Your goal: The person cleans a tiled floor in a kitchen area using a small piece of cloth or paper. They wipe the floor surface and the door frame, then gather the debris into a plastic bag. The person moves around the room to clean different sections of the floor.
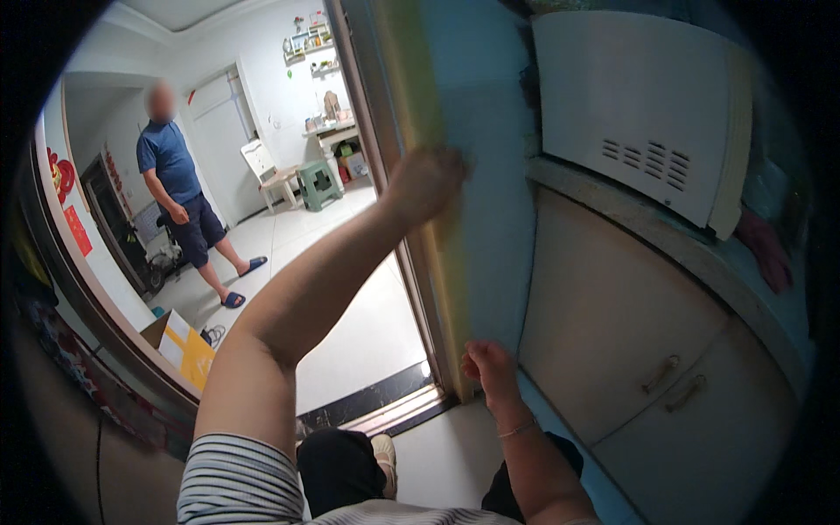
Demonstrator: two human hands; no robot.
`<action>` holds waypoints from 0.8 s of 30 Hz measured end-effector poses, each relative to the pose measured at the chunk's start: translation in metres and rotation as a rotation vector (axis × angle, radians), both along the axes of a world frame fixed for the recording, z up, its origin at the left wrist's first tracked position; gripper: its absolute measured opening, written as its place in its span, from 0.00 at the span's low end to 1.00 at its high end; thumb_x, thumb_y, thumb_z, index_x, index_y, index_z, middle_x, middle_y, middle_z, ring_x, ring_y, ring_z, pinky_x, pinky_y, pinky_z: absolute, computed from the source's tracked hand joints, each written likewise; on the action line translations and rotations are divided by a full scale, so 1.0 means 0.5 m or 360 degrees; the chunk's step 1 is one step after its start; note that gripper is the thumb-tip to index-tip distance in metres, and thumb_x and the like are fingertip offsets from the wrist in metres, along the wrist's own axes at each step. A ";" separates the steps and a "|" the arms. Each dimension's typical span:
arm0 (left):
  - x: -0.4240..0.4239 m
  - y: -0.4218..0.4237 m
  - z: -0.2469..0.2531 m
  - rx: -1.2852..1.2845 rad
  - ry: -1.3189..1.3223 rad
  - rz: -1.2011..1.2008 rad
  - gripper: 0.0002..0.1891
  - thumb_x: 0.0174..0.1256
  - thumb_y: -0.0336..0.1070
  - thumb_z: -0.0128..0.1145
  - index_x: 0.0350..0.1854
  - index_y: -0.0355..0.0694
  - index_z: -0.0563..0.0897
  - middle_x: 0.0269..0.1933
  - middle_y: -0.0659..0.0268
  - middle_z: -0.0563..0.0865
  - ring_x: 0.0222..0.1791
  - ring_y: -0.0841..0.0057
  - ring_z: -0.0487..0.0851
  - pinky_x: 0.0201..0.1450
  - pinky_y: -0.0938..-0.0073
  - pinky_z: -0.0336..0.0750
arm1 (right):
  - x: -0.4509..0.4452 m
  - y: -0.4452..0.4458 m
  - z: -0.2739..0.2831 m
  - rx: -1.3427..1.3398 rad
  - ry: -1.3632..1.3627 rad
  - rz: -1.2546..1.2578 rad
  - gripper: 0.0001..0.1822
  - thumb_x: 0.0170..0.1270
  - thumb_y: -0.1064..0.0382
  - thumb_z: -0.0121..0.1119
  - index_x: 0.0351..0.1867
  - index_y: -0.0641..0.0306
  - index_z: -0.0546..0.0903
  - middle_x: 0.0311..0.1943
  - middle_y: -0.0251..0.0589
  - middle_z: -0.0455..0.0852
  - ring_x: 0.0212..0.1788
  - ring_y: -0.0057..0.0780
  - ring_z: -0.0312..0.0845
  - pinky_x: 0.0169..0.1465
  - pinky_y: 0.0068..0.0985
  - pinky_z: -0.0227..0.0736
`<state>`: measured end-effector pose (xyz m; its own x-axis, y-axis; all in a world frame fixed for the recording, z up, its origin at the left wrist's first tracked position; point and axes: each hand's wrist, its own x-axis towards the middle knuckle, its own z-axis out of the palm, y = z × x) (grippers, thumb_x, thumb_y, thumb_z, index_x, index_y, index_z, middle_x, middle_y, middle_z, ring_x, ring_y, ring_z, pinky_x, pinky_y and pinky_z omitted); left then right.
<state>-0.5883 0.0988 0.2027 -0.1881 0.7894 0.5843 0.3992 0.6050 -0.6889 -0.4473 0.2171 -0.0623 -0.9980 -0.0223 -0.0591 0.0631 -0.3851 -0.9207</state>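
Observation:
My left hand [430, 180] is raised in front of a blue wall with a yellow strip [453, 289], beside the door frame [387, 170]. It is motion-blurred, its fingers look curled, and whether it holds or touches anything cannot be told. Lower down, my right hand [484, 367] is before the foot of the yellow strip with its fingers curled. Nothing shows clearly in it, though its palm side is partly hidden. A thin bracelet [518, 430] circles the right wrist.
A person [174, 170] in a blue shirt stands in the room beyond the doorway. There, a green stool [318, 186], a white chair [269, 167] and an open cardboard box [184, 348] stand on the floor. At right, a white appliance [630, 98] rests on a counter [623, 216] above cabinet doors [610, 295].

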 end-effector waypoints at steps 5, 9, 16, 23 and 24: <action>-0.010 0.070 0.153 0.0351 -0.0053 -0.0077 0.10 0.62 0.36 0.47 0.42 0.44 0.79 0.43 0.59 0.80 0.44 0.63 0.79 0.43 0.64 0.76 | 0.003 -0.014 0.008 -0.0003 -0.0027 0.0070 0.11 0.62 0.57 0.56 0.37 0.62 0.78 0.28 0.33 0.80 0.28 0.17 0.76 0.34 0.18 0.72; -0.067 0.125 0.343 0.0546 0.0366 -0.0102 0.10 0.59 0.34 0.49 0.40 0.43 0.80 0.45 0.60 0.78 0.45 0.63 0.78 0.47 0.64 0.75 | -0.001 -0.023 0.022 -0.0085 0.0005 0.0085 0.10 0.62 0.57 0.55 0.37 0.62 0.78 0.28 0.33 0.80 0.28 0.18 0.76 0.33 0.18 0.71; -0.139 0.180 0.264 0.0342 0.0133 -0.0226 0.10 0.59 0.33 0.48 0.41 0.44 0.80 0.45 0.60 0.79 0.45 0.64 0.77 0.49 0.64 0.74 | -0.014 -0.019 0.023 -0.0123 0.0018 0.0057 0.10 0.62 0.57 0.55 0.36 0.63 0.77 0.28 0.34 0.80 0.28 0.19 0.76 0.34 0.18 0.72; -0.127 0.171 0.024 -0.0128 -0.0209 -0.0028 0.11 0.60 0.36 0.46 0.39 0.41 0.81 0.42 0.56 0.79 0.46 0.59 0.77 0.48 0.60 0.73 | -0.006 -0.006 0.021 -0.0067 0.0026 0.0019 0.11 0.62 0.57 0.56 0.36 0.63 0.77 0.28 0.34 0.80 0.28 0.19 0.76 0.35 0.17 0.73; -0.131 0.165 0.008 -0.0423 -0.0148 -0.0008 0.12 0.60 0.38 0.47 0.38 0.41 0.82 0.42 0.56 0.79 0.46 0.58 0.77 0.48 0.59 0.73 | 0.000 -0.005 0.023 -0.0052 -0.0002 -0.0005 0.11 0.62 0.57 0.56 0.35 0.63 0.77 0.28 0.34 0.80 0.28 0.19 0.76 0.36 0.17 0.73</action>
<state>-0.6537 0.1814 0.2069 -0.2267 0.9138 0.3369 0.4706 0.4057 -0.7835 -0.4473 0.2149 -0.0508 -0.9980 -0.0208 -0.0595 0.0628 -0.4152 -0.9076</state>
